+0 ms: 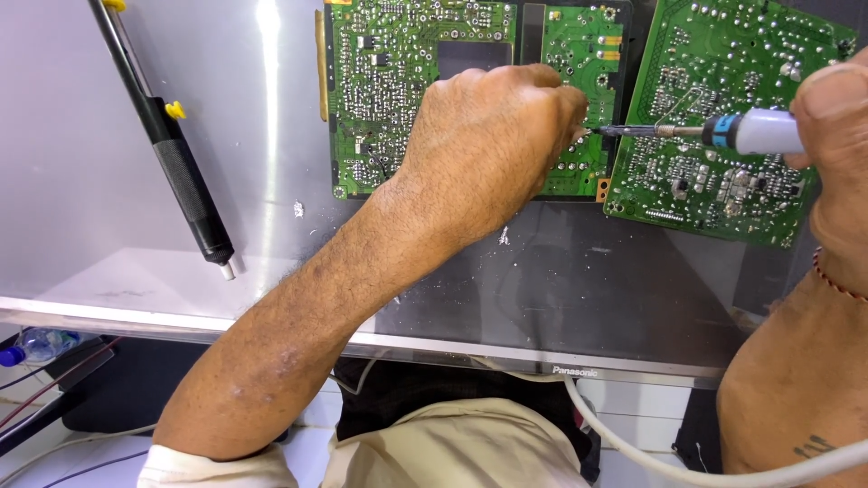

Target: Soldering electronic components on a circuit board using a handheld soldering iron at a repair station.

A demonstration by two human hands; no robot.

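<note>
Green circuit board lies solder side up at twelve o'clock on the glossy grey panel, flat so its joints face the head camera. Left hand rests knuckles-up on it with fingers curled under, seemingly pinning it down; what they pinch, if anything, is hidden. Right hand, at three o'clock, has its fingers closed round the soldering iron, tip levelled against the board's edge. A second board lies beneath the iron. Black suction pump waits at ten o'clock, well apart.
</note>
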